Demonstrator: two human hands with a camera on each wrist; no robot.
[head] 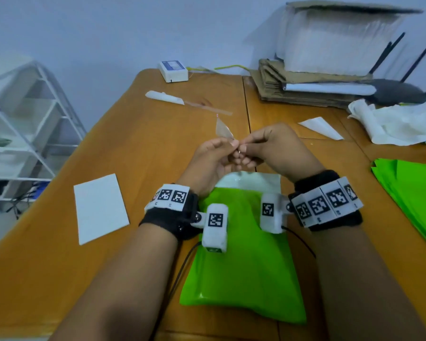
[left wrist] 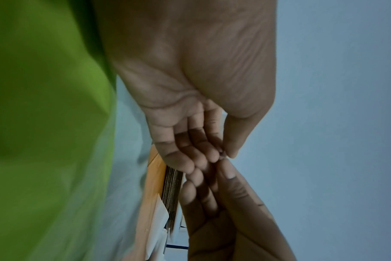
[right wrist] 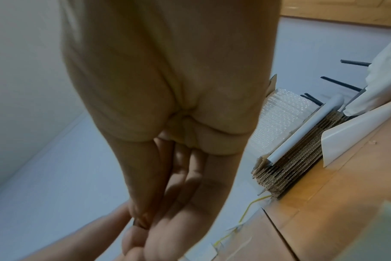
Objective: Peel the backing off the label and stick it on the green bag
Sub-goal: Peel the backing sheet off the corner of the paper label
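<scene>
The green bag (head: 241, 254) lies flat on the wooden table (head: 59, 267) under my wrists, its pale flap end (head: 253, 179) pointing away; it fills the left of the left wrist view as a green bag (left wrist: 45, 123). Above the flap, my left hand (head: 233, 143) and right hand (head: 244, 147) meet fingertip to fingertip. Both pinch a small translucent film piece (head: 222, 131) that sticks up from the left thumb and forefinger. The wrist views show the left hand (left wrist: 221, 155) and right hand (right wrist: 141, 222) touching; the film is hidden there. A white rectangular label (head: 100, 207) lies left of the bag.
A stack of green bags (head: 411, 190) sits at the right edge. Far right are flattened cardboard (head: 305, 92), bubble wrap (head: 335, 43), a router (head: 399, 92) and crumpled white paper (head: 399, 124). A white box (head: 174, 71), loose strips (head: 165, 97) and a white paper triangle (head: 320, 127) lie farther back. A white shelf (head: 22, 119) stands left.
</scene>
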